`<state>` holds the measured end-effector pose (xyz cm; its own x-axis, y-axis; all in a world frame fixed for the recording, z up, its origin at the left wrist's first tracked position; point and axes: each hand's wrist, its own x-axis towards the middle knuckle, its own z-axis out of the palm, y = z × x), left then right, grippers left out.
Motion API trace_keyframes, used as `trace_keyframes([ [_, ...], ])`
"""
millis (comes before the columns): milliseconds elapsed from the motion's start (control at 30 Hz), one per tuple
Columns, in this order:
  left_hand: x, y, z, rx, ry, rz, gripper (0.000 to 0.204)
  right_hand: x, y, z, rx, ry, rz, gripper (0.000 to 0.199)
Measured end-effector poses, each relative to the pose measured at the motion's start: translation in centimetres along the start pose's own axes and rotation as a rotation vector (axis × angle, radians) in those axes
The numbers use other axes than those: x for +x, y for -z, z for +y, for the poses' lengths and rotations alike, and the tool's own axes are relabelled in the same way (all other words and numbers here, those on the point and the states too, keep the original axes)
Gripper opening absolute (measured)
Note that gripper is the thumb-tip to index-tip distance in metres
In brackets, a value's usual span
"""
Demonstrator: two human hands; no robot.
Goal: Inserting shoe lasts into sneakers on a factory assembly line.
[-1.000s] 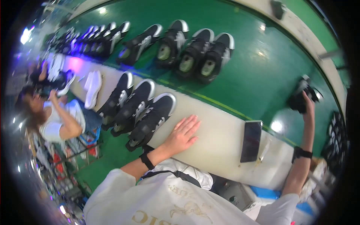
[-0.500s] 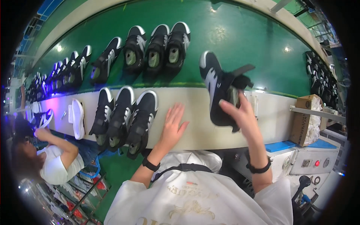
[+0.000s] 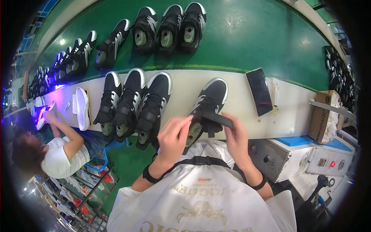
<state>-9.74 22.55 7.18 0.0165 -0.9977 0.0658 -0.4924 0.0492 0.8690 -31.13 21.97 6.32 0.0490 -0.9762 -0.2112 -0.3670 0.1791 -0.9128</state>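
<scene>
A black and white sneaker (image 3: 213,92) stands on the white ledge right in front of me, toe pointing away and its opening toward me. At the left side of its collar, my left hand (image 3: 172,138) is closed with thumb and fingertips on the edge. My right hand (image 3: 237,137) is closed around the end of the sneaker's black strap (image 3: 217,117), which is pulled out to the right. Left of my hands, several matching sneakers (image 3: 154,94) stand in a row on the ledge, a greenish form showing in their openings.
More sneakers (image 3: 167,29) stand on the green belt (image 3: 247,34). A dark phone (image 3: 259,92) lies on the ledge at right, near a cardboard box (image 3: 322,120) and a control panel (image 3: 326,163). White soles (image 3: 82,109) lie leftward; a co-worker (image 3: 63,154) works beyond.
The sneaker has come from my raised right hand down to the ledge before me. My left hand, formerly spread flat, now grips its collar; my right has moved to the strap.
</scene>
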Motion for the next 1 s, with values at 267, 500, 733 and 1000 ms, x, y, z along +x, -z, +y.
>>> trace_keyframes([
  [267, 1.3, -2.6, 4.5, 0.532, -0.094, -0.06, 0.049, 10.2, -3.0, 1.7, -0.209, 0.307, 0.218, 0.035],
  [500, 2.6, -2.2, 4.0, 0.613, -0.08, -0.094, 0.043, 11.2, -4.6, 2.3, -0.276, 0.197, 0.383, 0.014],
  [733, 4.8, -1.1, 3.8, 0.541, -0.329, -0.174, 0.03, 11.3, -4.5, 3.2, -0.458, 0.235, 0.459, 0.019],
  [1000, 3.3, 2.6, 3.8, 0.67, -0.451, -0.394, 0.028, 10.2, -5.2, 4.1, -0.408, 0.316, 0.249, 0.022],
])
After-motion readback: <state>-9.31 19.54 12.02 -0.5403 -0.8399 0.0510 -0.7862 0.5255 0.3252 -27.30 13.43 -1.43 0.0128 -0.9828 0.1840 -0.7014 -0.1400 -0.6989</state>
